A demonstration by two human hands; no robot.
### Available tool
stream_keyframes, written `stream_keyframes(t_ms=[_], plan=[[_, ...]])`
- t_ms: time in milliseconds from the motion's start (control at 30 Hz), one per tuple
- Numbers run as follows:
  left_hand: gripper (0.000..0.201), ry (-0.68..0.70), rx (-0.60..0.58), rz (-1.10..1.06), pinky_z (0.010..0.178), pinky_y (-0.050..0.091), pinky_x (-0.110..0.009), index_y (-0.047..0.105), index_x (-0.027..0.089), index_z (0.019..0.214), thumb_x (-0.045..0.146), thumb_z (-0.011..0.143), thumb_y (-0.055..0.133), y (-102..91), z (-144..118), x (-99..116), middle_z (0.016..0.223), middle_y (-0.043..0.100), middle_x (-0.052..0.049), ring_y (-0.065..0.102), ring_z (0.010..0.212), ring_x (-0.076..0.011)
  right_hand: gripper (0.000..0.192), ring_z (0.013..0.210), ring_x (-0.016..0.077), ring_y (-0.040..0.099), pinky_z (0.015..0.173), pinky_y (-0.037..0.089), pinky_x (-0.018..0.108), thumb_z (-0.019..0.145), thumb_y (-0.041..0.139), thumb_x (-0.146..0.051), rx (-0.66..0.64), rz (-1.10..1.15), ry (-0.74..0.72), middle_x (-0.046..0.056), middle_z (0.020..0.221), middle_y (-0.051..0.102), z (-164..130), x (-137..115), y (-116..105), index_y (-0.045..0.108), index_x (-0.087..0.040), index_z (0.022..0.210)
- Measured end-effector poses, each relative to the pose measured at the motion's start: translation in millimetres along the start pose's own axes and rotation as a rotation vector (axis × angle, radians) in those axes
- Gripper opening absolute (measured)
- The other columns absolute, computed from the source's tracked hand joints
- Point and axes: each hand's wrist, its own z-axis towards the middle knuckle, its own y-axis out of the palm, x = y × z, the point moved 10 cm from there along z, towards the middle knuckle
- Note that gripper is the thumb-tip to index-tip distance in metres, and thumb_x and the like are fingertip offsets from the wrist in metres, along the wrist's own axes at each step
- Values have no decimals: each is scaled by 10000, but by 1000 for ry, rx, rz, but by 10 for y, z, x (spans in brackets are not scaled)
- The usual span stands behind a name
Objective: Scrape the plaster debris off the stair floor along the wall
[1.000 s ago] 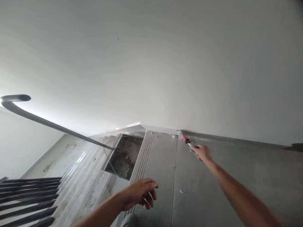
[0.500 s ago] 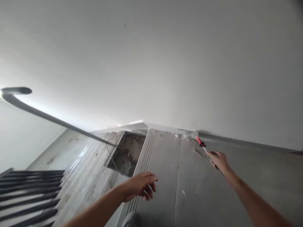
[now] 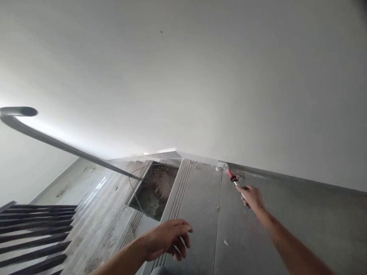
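Note:
My right hand reaches forward and grips a thin tool with a red and black handle. The tool's tip rests where the grey floor tile meets the skirting at the base of the white wall. Small bits of pale debris lie by the tip. My left hand hovers low over the grooved edge of the top stair tile, fingers loosely curled, holding nothing.
A staircase descends to the left. One step lacks its tile and shows bare rubble with a thin wire across it. A dark metal handrail slants over the stairs, with dark railing bars at lower left.
My right hand pulled the tool back to the right along the skirting, then pushed it forward again into the wall joint. My left hand stayed nearly still.

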Motion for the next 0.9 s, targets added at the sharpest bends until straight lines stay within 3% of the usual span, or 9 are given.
stream_keyframes(t_ms=[100,167,233,367,467,567,700,900], plan=[[357,-17,-34,79,547,391,-256,522,146,942,430,727,546,144,123,-9,787,577,-35,563,603,-121,423,277,71,418,275,282,178,655,502,-593,-6,79,-57,-64,408,468,-16,-59,78,553,-179,726],[362,13,-27,112,554,387,-251,523,146,944,445,740,532,172,157,63,797,575,-34,558,612,-115,415,267,65,384,269,262,180,643,516,-586,-15,86,-71,-77,398,439,-5,42,-128,547,-181,727],[362,44,-2,109,552,380,-244,520,153,945,457,750,518,144,144,138,792,569,-26,553,610,-109,404,265,64,366,269,247,182,634,531,-573,-5,48,-56,-82,388,417,-9,288,-548,543,-179,717],[369,45,44,97,556,374,-237,524,161,939,479,751,513,75,73,141,793,560,-19,549,620,-108,413,279,65,366,283,260,193,639,517,-578,120,-33,-10,-71,406,418,-63,931,-1585,549,-169,692],[370,6,11,82,575,385,-249,529,159,937,476,746,526,155,49,59,804,565,-28,553,640,-118,425,288,66,369,290,263,198,632,523,-581,203,-50,13,-60,414,429,-14,1249,-1981,559,-160,679],[379,-15,36,73,577,384,-250,526,162,949,481,745,526,220,68,24,805,562,-28,548,642,-118,427,280,61,349,288,242,194,623,536,-585,177,-64,10,-66,391,412,144,1247,-1840,559,-160,653],[387,-10,52,87,573,377,-248,522,162,966,482,747,525,300,113,28,803,557,-24,544,639,-117,436,284,57,358,300,256,188,614,558,-588,111,-112,-66,-70,388,425,287,946,-1508,606,-166,715],[378,-5,90,57,569,373,-244,517,170,990,474,764,511,254,63,-26,820,562,-27,543,643,-114,478,283,53,333,298,245,191,613,546,-610,163,-38,-32,-69,382,418,193,1049,-1699,610,-151,727]])
